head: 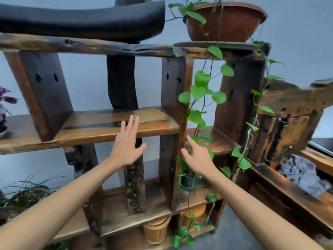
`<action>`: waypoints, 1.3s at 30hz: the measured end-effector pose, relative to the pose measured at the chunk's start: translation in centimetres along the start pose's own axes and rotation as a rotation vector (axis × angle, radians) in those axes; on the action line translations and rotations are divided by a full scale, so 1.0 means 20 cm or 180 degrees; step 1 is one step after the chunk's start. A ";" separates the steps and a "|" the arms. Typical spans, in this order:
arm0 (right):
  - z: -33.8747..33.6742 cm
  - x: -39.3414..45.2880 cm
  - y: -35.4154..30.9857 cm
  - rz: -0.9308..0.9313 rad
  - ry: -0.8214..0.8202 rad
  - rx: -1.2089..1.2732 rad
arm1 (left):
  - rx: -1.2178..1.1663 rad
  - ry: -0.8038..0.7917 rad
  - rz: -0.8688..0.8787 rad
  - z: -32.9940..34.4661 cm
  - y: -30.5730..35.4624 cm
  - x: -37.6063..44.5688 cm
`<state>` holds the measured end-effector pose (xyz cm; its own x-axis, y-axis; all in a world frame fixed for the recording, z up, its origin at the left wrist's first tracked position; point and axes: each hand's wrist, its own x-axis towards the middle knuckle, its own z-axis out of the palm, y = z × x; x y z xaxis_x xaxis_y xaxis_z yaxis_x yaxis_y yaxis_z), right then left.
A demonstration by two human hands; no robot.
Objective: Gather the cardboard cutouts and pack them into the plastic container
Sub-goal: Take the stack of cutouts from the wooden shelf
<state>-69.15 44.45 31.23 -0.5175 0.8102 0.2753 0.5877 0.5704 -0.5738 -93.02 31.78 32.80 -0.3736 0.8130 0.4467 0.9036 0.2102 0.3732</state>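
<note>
A small stack of brown cardboard cutouts (152, 116) lies flat on the middle wooden shelf (90, 130), near its right upright. My left hand (127, 144) is raised in front of that shelf with fingers spread, its fingertips just left of the stack and holding nothing. My right hand (197, 156) is lower and to the right, open, fingers pointing up among the hanging vine leaves. No plastic container is in view.
A trailing green vine (200, 91) hangs from a brown pot (225, 22) on the top shelf. A black curved object (81, 20) rests at top left. Woven baskets (156, 230) sit at the bottom. A wooden bench with grey cloth (302, 174) stands at right.
</note>
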 end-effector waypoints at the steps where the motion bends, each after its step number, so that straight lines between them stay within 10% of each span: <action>1: -0.02 0.07 -0.02 -0.0007 0.0007 0.0117 | -0.0197 0.0025 -0.0118 -0.03 0.00 0.04; 14: 0.00 0.80 -0.31 0.0086 -0.0452 0.0624 | -0.3243 0.0186 -0.2362 -0.19 -0.13 0.51; 39: 0.19 1.23 -0.39 0.1764 -0.0745 0.1519 | -0.4002 -0.0286 -0.3535 -0.17 -0.17 0.81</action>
<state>-88.91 59.40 39.61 -0.3749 0.8806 -0.2897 0.4950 -0.0741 -0.8657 -102.85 42.25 41.56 -0.6190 0.6145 -0.4892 -0.5053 0.1652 0.8470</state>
